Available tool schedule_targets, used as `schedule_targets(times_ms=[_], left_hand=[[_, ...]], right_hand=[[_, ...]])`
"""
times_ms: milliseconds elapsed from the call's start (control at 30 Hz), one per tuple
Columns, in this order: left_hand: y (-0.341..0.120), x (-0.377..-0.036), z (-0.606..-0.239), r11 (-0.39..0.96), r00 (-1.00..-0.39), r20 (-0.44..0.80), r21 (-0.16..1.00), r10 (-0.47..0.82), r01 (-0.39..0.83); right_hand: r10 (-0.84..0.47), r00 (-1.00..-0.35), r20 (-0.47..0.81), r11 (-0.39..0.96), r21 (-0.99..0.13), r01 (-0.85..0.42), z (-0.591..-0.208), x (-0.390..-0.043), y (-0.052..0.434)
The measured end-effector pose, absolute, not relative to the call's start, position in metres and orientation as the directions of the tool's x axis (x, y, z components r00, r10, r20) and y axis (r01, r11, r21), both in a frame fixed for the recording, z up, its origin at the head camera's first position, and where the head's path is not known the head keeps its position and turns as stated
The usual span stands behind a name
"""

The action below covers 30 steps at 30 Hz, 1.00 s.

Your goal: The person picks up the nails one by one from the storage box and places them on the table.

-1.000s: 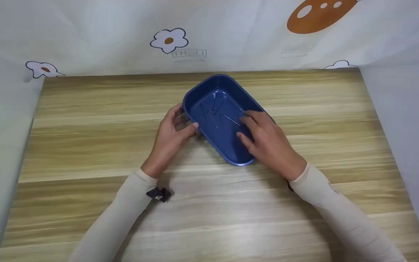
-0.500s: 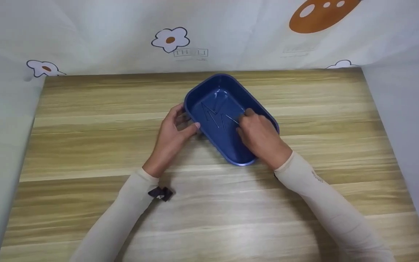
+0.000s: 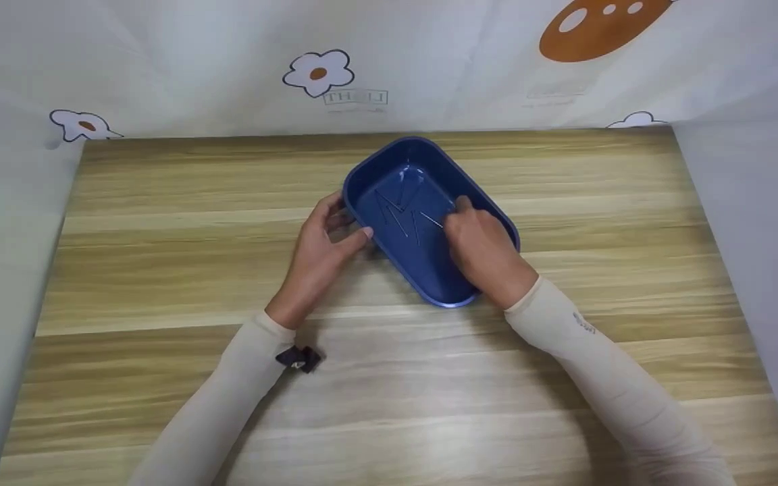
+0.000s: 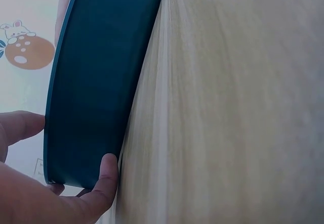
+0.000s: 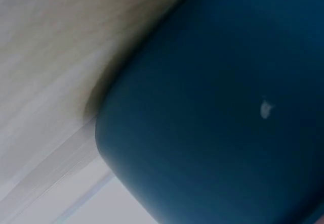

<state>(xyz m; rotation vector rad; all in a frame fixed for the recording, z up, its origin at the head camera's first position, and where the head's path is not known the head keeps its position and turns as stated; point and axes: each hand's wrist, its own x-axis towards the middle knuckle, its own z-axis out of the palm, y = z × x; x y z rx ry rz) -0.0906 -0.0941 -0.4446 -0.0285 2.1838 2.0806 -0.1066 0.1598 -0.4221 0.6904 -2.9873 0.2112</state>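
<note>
A deep blue plastic tray [image 3: 439, 273] lies slanted on the wood-grain table. My left hand [image 3: 321, 243] grips its left corner, thumb at the rim and fingers round the outer wall. In the left wrist view the fingers [image 4: 104, 178] lie against that wall, low by the table. Several thin dark needle-like rods [image 3: 396, 219] are scattered on the tray's floor. My right hand [image 3: 487, 250] reaches into the tray with its fingers curled down, covering one end of a shiny thin rod [image 3: 431, 220]. Its fingertips are hidden, so I cannot tell whether they pinch the rod.
The wood-grain table [image 3: 179, 283] surrounds the tray. A pale flower-printed sheet [image 3: 429, 74] rises behind the table's far edge, with pale sheets at both sides. A black wrist device [image 3: 300, 359] hangs at the left cuff. The tray's blue outer wall [image 5: 202, 113] fills most of the right wrist view.
My right hand has moved from the tray's right rim further inward, and its spread fingers have curled down by the rods. The left hand keeps its grip on the tray.
</note>
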Motion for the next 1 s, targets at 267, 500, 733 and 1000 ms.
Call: schedule_targets(times_ms=[267,500,733,1000], left_hand=[[-0.093,-0.092,-0.445,0.038,-0.992,-0.108,0.994,0.069,-0.105],[-0.093,-0.091,-0.446,0.049,-0.993,-0.094,0.995,0.069,-0.091],[-0.094,-0.09,-0.445,0.066,-0.994,-0.087,0.994,0.068,-0.083],[-0.095,-0.09,-0.446,0.079,-0.994,-0.09,0.993,0.068,-0.084]], right_hand=[[-0.443,-0.888,0.123,0.876,-0.153,-0.458,-0.424,-0.109,0.16],[-0.435,-0.889,0.143,0.859,-0.23,-0.457,-0.418,-0.109,0.163],[-0.437,-0.875,0.21,0.82,-0.307,-0.483,-0.414,-0.101,0.168],[-0.443,-0.841,0.31,0.779,-0.33,-0.533,-0.411,-0.09,0.178]])
